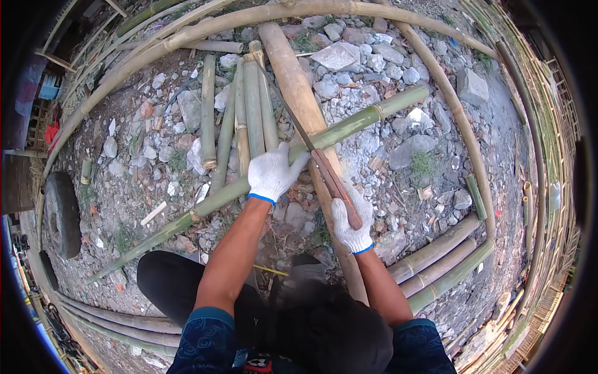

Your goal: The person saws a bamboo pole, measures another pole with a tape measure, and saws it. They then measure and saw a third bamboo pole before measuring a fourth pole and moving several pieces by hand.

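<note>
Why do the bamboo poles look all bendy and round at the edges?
Head view: a fisheye lens bows the long bamboo poles near the rim and leaves dark corners; soft daylight, no hard shadows; the left hand, right hand and knife are sharp.

White gloves with blue cuffs are covering the left hand (pixel 272 173) and right hand (pixel 351 223) on the green pole (pixel 349 128); beside it, the knife (pixel 324 168) handle is looking reddish-brown, perhaps.

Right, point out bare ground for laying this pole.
Freest: stony ground right of the long green bamboo pole, before the curved bamboo rail. Crowded: split green bamboo strips above the left white-gloved hand.
</note>
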Tool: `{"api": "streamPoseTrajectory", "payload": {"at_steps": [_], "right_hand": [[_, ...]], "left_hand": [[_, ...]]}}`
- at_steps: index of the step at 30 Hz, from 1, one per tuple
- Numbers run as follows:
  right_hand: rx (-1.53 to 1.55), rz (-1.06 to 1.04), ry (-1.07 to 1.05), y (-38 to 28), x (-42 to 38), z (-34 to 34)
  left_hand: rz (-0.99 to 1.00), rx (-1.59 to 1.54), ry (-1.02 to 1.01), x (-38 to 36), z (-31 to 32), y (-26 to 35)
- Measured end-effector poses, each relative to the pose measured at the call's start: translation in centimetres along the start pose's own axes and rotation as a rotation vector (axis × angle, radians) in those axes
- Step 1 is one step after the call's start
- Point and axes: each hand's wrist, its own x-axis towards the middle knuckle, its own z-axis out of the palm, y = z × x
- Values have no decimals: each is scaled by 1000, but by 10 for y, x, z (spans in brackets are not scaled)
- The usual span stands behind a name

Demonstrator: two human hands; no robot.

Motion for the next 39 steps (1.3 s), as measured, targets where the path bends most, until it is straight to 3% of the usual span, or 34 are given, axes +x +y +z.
{"api": "streamPoseTrajectory", "payload": {"at_steps": [3,4,8,11,15,18,20,21,23,26,29,32,37,39], "right_hand": [[66,22,19,3,0,5],[-57,-73,72,-3,4,5],[5,172,-52,-65,11,-28],[-100,144,-134,-71,-43,-81],[-78,306,-185,-69,-109,-123],[-40,106,-66,-65,-79,-93],[-136,-6,15,-57,-15,-38],[-107,58,74,-61,16,-17],[106,162,21,-51,39,-8],[-118,-186,126,3,16,10],[66,6,87,-11,17,4],[3,-66,139,3,13,17],[169,-48,161,-8,23,18],[0,-69,97,-3,17,11]], "left_hand": [[7,6,-2,3,0,1],[17,14,0,5,-1,-1],[10,59,-13,7,-1,0],[2,34,16,5,6,-5],[-3,6,11,6,5,3],[-15,-7,50,0,7,8],[42,2,115,-16,18,18],[51,2,105,-6,18,13],[25,-2,72,-2,17,-6],[13,37,-20,4,1,-3],[-22,-78,-219,11,-5,-4],[-36,-246,-493,43,-10,-19],[6,-27,-132,14,-11,-1],[-13,24,-82,6,-4,5]]}}
